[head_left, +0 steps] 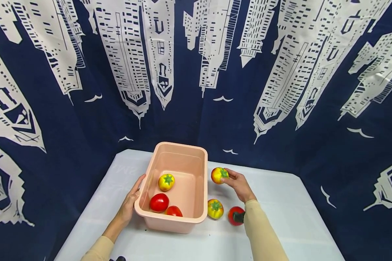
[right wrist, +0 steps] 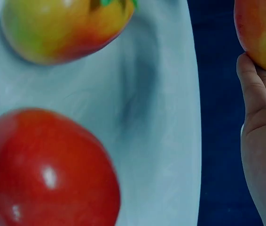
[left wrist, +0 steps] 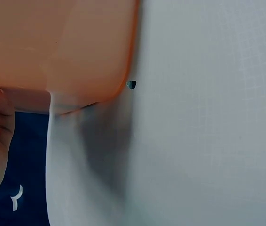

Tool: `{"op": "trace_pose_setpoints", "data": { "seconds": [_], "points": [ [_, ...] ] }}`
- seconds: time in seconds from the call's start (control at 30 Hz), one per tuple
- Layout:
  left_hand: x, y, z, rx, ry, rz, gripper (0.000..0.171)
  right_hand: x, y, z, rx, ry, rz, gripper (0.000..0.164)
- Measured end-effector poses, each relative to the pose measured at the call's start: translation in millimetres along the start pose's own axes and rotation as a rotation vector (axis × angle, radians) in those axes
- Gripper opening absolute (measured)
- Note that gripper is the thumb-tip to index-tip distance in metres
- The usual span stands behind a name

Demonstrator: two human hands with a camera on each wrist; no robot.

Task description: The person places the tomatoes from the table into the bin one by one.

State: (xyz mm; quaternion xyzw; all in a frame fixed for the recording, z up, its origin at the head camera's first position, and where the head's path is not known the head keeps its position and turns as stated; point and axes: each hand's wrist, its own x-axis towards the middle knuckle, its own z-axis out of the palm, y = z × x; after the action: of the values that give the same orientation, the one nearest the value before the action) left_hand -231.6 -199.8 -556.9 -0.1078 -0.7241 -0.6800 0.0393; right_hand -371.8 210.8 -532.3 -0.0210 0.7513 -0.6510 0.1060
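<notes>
My left hand [head_left: 129, 203] holds the left side of a pink plastic bin [head_left: 187, 181], its fingers at the rim. Inside the bin lie a yellow tomato [head_left: 166, 182] with a green leafy top and two red tomatoes, one [head_left: 159, 202] beside the other [head_left: 174, 211], partly hidden by the near wall. To the right of the bin, my right hand [head_left: 241, 186] pinches a yellow-red tomato [head_left: 218, 175] above the table. Below that hand, another yellow-red tomato [head_left: 215, 209] and a red tomato [head_left: 236, 216] rest on the table, the red one partly covered by something dark at the wrist.
The bin stands on a white table [head_left: 281, 210]. Behind and around the table hangs a dark blue cloth [head_left: 196, 119] printed with white buildings and birds. A small dark speck [left wrist: 131, 84] shows on the table beside the bin.
</notes>
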Motion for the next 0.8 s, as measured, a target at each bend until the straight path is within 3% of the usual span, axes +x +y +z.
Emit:
{"op": "trace_pose_setpoints", "data": {
  "seconds": [0.6,0.8],
  "points": [
    [-0.1,-3.2,-0.9,-0.014,-0.016,0.017,0.065,0.9,-21.6,4.9,0.054,-0.008,-0.011,0.064],
    [-1.3,-3.6,-2.8,-0.014,-0.022,0.018,0.063,1.9,-28.2,7.7,0.023,-0.005,-0.023,0.065]
  ]
}}
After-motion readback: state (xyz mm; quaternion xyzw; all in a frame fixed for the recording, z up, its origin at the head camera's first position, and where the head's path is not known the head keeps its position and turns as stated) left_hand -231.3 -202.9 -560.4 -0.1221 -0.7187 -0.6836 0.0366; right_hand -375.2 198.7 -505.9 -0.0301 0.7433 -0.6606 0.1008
